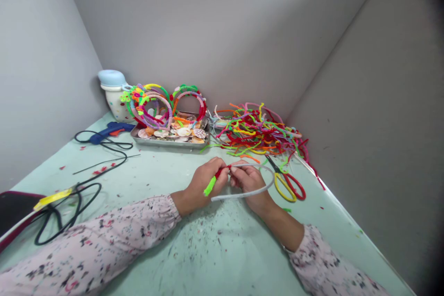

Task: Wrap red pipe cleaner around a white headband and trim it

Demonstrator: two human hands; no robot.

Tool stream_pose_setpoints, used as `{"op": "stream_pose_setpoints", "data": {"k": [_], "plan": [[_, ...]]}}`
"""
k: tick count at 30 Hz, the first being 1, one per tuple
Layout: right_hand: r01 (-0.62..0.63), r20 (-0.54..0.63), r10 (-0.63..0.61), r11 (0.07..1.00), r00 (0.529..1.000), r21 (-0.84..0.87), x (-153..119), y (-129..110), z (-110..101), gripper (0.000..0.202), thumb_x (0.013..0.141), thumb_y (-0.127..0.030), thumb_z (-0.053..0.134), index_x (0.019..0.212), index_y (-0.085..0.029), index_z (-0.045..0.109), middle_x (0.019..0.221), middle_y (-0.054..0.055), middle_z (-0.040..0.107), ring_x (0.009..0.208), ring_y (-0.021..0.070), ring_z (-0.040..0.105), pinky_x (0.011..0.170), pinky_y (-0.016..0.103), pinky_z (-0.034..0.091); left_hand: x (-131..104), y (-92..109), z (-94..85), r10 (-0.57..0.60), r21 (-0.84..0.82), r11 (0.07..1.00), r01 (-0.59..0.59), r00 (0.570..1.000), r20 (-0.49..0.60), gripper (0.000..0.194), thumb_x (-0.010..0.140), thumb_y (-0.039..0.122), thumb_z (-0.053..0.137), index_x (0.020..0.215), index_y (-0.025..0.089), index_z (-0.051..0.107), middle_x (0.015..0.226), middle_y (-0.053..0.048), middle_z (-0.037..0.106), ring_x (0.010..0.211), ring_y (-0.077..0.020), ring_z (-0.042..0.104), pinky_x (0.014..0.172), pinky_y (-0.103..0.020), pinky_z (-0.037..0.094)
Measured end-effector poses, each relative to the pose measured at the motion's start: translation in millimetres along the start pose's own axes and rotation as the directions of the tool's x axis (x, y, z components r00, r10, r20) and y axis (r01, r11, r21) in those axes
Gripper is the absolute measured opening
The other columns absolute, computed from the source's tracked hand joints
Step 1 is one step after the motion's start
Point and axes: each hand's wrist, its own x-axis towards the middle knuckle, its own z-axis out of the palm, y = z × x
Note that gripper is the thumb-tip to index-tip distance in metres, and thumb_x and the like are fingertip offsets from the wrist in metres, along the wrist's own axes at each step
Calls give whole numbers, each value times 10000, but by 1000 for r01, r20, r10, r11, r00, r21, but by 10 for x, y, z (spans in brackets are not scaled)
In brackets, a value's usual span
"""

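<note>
Over the middle of the table, my left hand (205,184) is closed round a fuzzy piece, red at one end and bright green (210,186) at the other. My right hand (250,185) pinches beside it, its fingertips meeting my left fingertips at the red end (228,167). A curved pale grey headband (243,194) is held there too; its loop passes over my right hand and its free end points left. Fingers hide where the band and the red piece meet.
Behind are a metal tray (169,144) of shells with decorated headbands (156,97), a pile of pipe cleaners (256,134) and a white jar (118,101). Scissors (289,185) lie right. A blue glue gun (109,132) and black cable (78,203) lie left, near a yellow-tagged cord (52,199).
</note>
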Motion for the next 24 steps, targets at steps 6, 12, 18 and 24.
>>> {"op": "stream_pose_setpoints", "data": {"k": [6,12,18,24], "plan": [[-11,1,11,999,1000,-39,-11,-7,-6,196,801,-340,560,782,-159,632,524,-29,542,464,101,454,462,224,348,-8,24,-8,-32,-15,999,32,999,5,175,874,245,405,747,170,499,707,10,509,648,-111,459,593,-232,342],[-29,7,29,999,1000,-14,1,-35,15,172,780,-327,557,719,-168,581,488,-40,523,469,105,450,481,226,350,-4,18,0,45,93,995,-44,999,-4,151,870,226,410,743,174,474,730,7,493,671,-113,461,610,-239,343],[-71,-24,70,997,997,-30,2,-66,37,169,746,-339,558,684,-185,526,449,-51,507,433,110,433,467,238,342,-5,5,26,85,214,973,-82,996,-5,134,865,223,410,750,180,465,724,7,465,660,-120,438,599,-246,333],[-96,-26,96,995,995,-17,3,-55,28,162,738,-326,553,660,-186,526,442,-45,509,440,114,444,458,235,335,-12,8,28,89,223,971,-89,996,8,137,857,227,409,748,183,479,725,4,474,667,-125,440,609,-251,334]]}}
